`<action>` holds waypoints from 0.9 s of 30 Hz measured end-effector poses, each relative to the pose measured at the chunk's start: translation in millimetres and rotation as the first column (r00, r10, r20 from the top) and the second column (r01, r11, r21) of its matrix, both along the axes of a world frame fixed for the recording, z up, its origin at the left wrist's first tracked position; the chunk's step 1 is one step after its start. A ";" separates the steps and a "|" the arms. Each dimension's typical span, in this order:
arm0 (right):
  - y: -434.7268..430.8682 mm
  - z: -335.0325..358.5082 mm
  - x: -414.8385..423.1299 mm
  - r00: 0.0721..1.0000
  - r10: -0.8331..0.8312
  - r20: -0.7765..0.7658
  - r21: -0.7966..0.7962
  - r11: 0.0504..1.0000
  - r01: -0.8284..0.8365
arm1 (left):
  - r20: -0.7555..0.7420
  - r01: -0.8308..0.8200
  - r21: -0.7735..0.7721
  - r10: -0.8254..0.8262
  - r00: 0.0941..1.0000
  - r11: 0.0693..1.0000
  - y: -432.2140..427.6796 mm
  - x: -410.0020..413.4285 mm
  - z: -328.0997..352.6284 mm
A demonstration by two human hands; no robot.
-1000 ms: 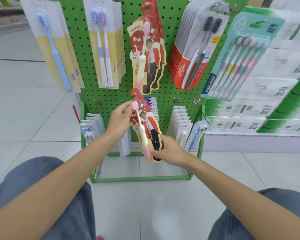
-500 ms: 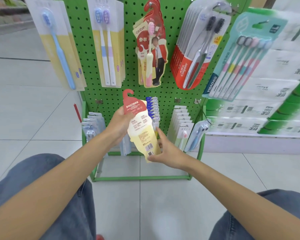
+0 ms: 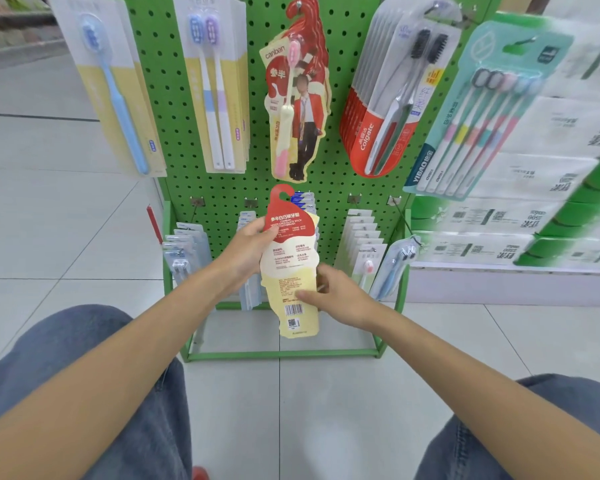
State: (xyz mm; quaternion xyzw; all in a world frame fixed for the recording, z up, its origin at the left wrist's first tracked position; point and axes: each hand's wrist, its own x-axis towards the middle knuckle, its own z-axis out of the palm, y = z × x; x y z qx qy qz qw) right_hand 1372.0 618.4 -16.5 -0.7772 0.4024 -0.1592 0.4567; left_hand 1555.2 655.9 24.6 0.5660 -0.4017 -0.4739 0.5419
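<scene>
Steadiness counts: the toothbrush pack (image 3: 289,268), back outward before the pegboard rack's (image 3: 338,188) lower middle, is pinched near its top by the left hand (image 3: 246,254) and lower down by the right hand (image 3: 340,296), so a slow turn looks wisest.

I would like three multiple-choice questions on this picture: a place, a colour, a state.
1. Where does the left hand grip the toothbrush pack? A) near its red top B) at its bottom edge C) nowhere
2. The pegboard is: A) blue B) green C) white
3. The pack shows: A) its brush side B) its printed back C) a blank side
Answers: 1 A, its thumb lies at the red part; 2 B, the holed panel is green; 3 B, the barcode faces us.
</scene>
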 end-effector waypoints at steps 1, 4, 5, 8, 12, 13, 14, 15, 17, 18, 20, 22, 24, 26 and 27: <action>-1.5 1.6 1.0 0.999 -0.035 0.037 -0.010 0.999 0.035 | 0.011 0.021 -0.001 -0.021 1.000 1.000 0.5 -1.0 -0.5; -4.4 12.9 4.2 0.977 -0.137 0.164 0.004 0.990 0.138 | 0.041 0.084 0.009 -0.084 0.996 0.996 1.7 -3.4 -2.5; -6.3 17.6 4.5 0.964 -0.168 0.206 0.002 0.985 0.171 | 0.055 0.112 0.017 -0.112 0.992 0.994 2.5 -4.5 -3.0; -11.7 34.2 2.5 0.915 -0.252 0.315 -0.038 0.960 0.277 | 0.092 0.161 0.042 -0.164 0.982 0.986 3.5 -7.8 -4.1; -15.8 48.0 -1.1 0.851 -0.322 0.414 -0.037 0.928 0.370 | 0.112 0.189 0.056 -0.195 0.975 0.980 3.0 -9.6 -5.1; -15.7 49.9 -1.5 0.835 -0.334 0.437 -0.027 0.923 0.383 | 0.117 0.197 0.061 -0.203 0.972 0.979 3.2 -10.0 -5.3; -15.5 51.3 -1.5 0.824 -0.339 0.454 -0.034 0.918 0.396 | 0.119 0.200 0.064 -0.206 0.971 0.978 3.4 -10.6 -5.7; -14.9 52.2 -1.4 0.816 -0.342 0.466 -0.055 0.910 0.412 | 0.116 0.197 0.065 -0.203 0.972 0.978 3.7 -11.4 -6.1; -13.4 50.3 -0.7 0.806 -0.342 0.484 -0.123 0.885 0.449 | 0.102 0.159 0.061 -0.165 0.981 0.985 3.7 -12.8 -6.9; -11.8 48.6 0.3 0.804 -0.345 0.483 -0.157 0.870 0.467 | 0.090 0.123 0.059 -0.128 0.988 0.991 3.2 -13.2 -7.2; -8.7 43.7 2.8 0.831 -0.347 0.435 -0.228 0.850 0.475 | 0.056 0.047 0.054 -0.050 0.997 0.997 1.1 -14.0 -6.4; -7.8 37.2 7.2 0.895 -0.311 0.320 -0.299 0.863 0.407 | -0.002 0.016 0.040 -0.016 1.000 0.999 -0.7 -16.6 -2.2; -4.7 37.9 13.4 0.941 -0.237 0.242 -0.331 0.891 0.309 | -0.094 0.026 0.021 -0.024 0.995 0.999 -1.7 -20.8 5.8; -1.4 44.7 19.5 0.954 -0.161 0.253 -0.337 0.910 0.243 | -0.149 0.041 0.001 -0.040 0.988 0.999 -3.0 -23.7 14.8; -1.2 48.2 21.4 0.954 -0.133 0.268 -0.333 0.917 0.221 | -0.155 0.047 -0.008 -0.048 0.987 0.999 -3.3 -24.2 19.3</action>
